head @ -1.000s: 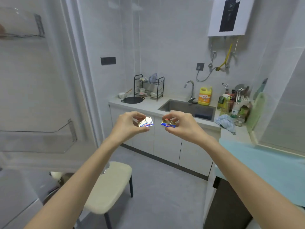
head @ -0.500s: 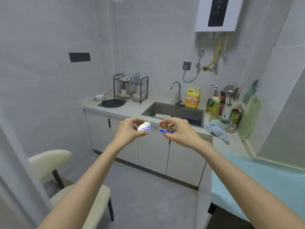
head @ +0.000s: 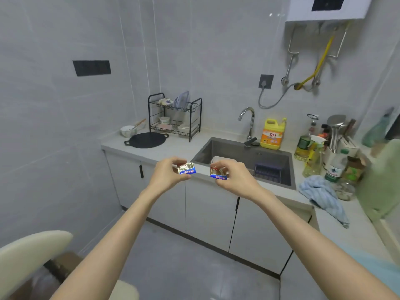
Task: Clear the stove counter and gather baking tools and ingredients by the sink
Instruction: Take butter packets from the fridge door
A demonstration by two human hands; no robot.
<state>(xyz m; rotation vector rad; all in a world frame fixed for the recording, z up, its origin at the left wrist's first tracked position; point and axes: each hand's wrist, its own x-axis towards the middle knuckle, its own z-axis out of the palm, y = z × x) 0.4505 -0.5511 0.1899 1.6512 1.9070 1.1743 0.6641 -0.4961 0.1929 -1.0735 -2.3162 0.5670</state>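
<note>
My left hand (head: 165, 175) pinches a small foil butter packet (head: 187, 168), gold with a blue and red label. A second, similar packet (head: 218, 173) sits in the fingers of my right hand (head: 234, 177). Both hands are held out at chest height, a short gap between the packets, in front of the sink counter (head: 173, 149). The steel sink (head: 244, 158) lies just behind them, with a white container (head: 218, 159) and a dark rack (head: 268, 169) inside it.
A black flat pan (head: 147, 139), a white bowl (head: 127, 131) and a black dish rack (head: 175, 115) stand left of the sink. Yellow detergent (head: 272, 135), bottles (head: 313, 154) and a blue cloth (head: 322, 195) crowd the right corner. A cream chair (head: 28, 254) is at lower left.
The view has swung right and come closer to the sink counter; the fridge door shelves have left the view. Both hands keep the same hold on the packets.
</note>
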